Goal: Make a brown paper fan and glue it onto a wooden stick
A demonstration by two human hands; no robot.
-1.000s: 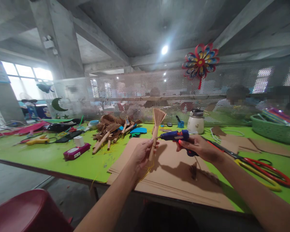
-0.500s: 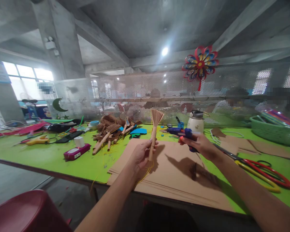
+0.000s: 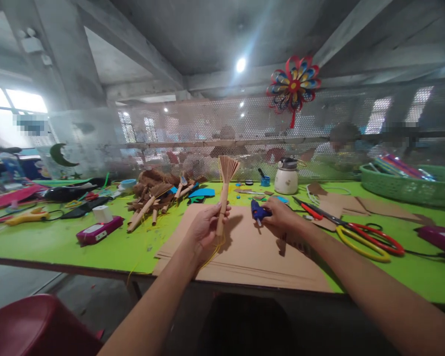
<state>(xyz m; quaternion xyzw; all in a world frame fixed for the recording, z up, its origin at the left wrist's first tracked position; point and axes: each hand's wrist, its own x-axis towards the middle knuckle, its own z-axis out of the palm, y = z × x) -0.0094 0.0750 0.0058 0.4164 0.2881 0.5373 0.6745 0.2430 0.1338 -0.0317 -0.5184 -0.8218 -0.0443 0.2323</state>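
My left hand is closed around a rolled brown paper stick whose pleated top fans out. The stick stands nearly upright, with thin yellow string hanging below it. To the right, my right hand grips a blue glue gun low over the sheets, its tip pointing down toward me. Whether the gun touches the paper I cannot tell. Under both hands lies a stack of brown paper sheets at the table's front edge.
Paper rolls and crumpled brown scraps lie to the left, behind a purple power strip. Large scissors rest on the right. A white bottle and green basket stand farther back, before a perforated partition.
My right hand has lowered the glue gun toward the paper and turned its tip from leftward to downward. My left hand still holds the paper stick. The camera view has shifted right.
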